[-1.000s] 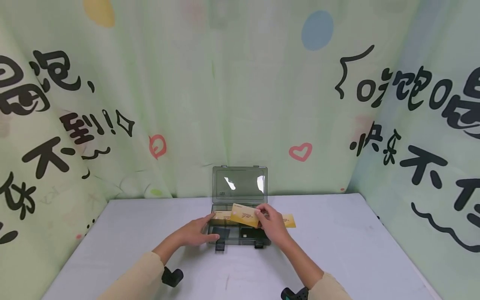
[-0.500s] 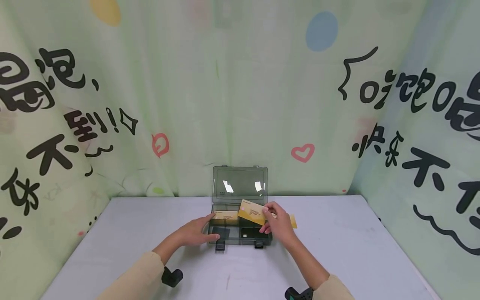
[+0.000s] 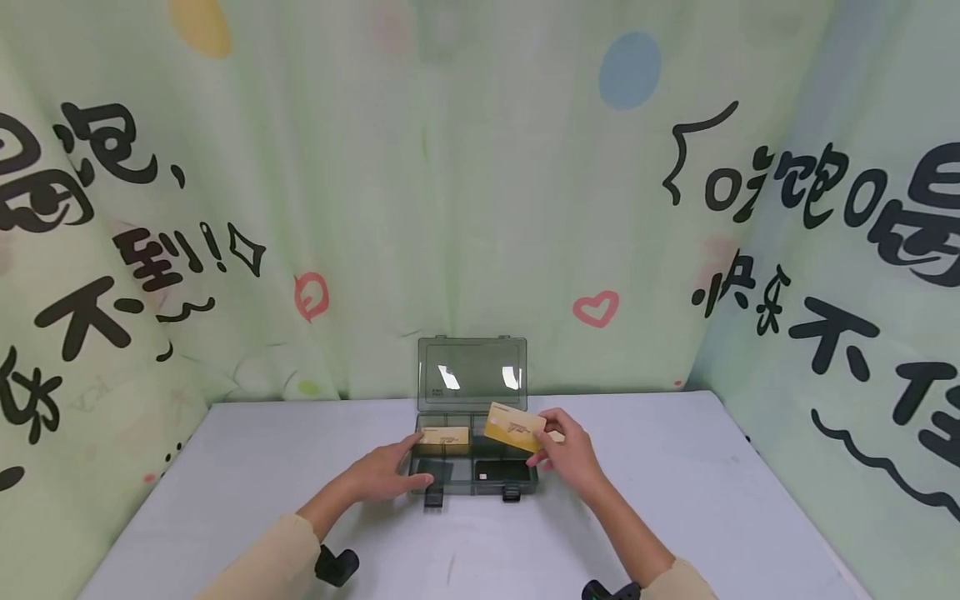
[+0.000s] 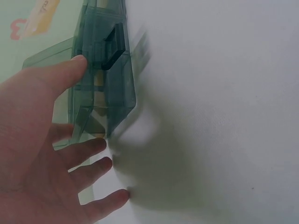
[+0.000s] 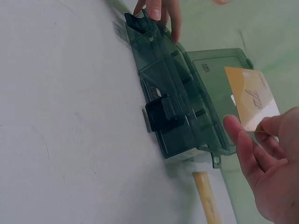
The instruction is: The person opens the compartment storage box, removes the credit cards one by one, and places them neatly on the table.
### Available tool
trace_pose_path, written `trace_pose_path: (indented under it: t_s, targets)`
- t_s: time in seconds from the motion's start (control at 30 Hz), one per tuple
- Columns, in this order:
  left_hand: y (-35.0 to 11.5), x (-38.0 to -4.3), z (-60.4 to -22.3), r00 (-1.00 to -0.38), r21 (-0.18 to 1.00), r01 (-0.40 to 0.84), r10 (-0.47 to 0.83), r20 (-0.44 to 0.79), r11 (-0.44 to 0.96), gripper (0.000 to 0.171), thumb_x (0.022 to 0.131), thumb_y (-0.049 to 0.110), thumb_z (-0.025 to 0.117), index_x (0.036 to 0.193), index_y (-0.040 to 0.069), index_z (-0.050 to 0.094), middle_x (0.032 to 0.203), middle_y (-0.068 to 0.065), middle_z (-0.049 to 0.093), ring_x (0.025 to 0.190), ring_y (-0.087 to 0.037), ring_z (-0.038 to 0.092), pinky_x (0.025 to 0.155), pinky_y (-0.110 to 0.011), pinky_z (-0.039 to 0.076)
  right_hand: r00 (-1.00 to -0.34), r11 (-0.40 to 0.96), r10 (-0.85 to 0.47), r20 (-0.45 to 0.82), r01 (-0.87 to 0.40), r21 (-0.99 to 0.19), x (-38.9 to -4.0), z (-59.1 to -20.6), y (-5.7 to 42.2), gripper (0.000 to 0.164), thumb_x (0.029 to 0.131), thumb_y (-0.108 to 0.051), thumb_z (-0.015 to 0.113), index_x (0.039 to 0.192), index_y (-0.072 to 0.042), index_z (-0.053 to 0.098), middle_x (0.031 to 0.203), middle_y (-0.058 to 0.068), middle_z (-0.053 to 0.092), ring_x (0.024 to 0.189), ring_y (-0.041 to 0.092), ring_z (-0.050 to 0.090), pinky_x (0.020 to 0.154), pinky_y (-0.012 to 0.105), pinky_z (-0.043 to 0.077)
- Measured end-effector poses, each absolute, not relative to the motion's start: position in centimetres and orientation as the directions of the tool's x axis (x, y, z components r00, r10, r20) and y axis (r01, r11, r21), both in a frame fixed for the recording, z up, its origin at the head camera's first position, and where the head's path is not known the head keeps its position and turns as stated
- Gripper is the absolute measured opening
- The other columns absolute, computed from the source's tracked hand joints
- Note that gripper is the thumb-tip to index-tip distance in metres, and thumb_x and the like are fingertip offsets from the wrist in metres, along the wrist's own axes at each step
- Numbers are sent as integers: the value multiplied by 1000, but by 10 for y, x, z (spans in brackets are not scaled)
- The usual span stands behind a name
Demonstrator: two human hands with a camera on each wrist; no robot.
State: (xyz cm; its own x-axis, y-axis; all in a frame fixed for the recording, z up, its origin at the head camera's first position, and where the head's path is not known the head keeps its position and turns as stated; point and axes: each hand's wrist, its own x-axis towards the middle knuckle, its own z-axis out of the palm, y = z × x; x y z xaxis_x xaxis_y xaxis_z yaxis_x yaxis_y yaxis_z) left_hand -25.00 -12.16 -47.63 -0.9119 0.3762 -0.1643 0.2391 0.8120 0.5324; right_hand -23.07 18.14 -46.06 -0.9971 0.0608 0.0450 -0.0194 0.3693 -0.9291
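A translucent grey-green compartment box (image 3: 480, 487) stands on the white table with its lid (image 3: 472, 371) raised. My left hand (image 3: 386, 473) rests at the box's left side, fingers extended and spread, thumb by the front edge. Between the thumb and fingers of my right hand (image 3: 573, 454) is a yellow card (image 3: 513, 427), pinched by its lower right corner and tilted above the box's right half. Inside, another yellow card (image 3: 445, 437) sits in the back left compartment. A dark card-like piece (image 3: 502, 471) lies front right, and a dark piece (image 3: 442, 469) front left.
On the table right of the box lies one more yellow card (image 5: 207, 198), mostly hidden behind my right hand in the head view. Two dark latches (image 3: 433, 497) jut from the box's front. A printed curtain (image 3: 375, 208) hangs behind the table.
My right hand has carried the pinched yellow card rightward, uncovering the card in the back left compartment. My left hand has stayed at the box's side.
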Motion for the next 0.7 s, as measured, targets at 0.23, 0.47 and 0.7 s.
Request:
trace_pose_path:
  t_s: [0.23, 0.47, 0.7]
  targets:
    - [-122, -250, -475, -917, 532, 265, 380, -119, 805, 79, 89, 50, 64, 151, 13, 33, 140, -19, 53, 128, -39, 52, 101, -58, 43, -998, 344, 59, 34, -12, -939, -229, -459, 192, 24, 98, -10, 54, 121, -4, 52, 113, 18, 61, 70, 23, 72, 61, 28, 56]
    - [-123, -250, -478, -918, 531, 247, 371, -140, 811, 79, 89, 51, 63, 152, 14, 33, 142, -19, 52, 129, -39, 51, 102, -58, 43, -998, 359, 57, 23, -1, -933, -228, -461, 198, 19, 99, -10, 53, 117, -3, 52, 112, 19, 61, 71, 25, 72, 59, 24, 52]
    - [-123, -246, -480, -923, 529, 246, 363, -127, 812, 79, 88, 51, 63, 152, 16, 32, 140, -19, 54, 127, -39, 52, 100, -59, 44, -999, 414, 49, 11, 11, -910, -226, -460, 199, 14, 99, -10, 53, 112, -5, 54, 105, 15, 62, 78, 21, 69, 59, 26, 51]
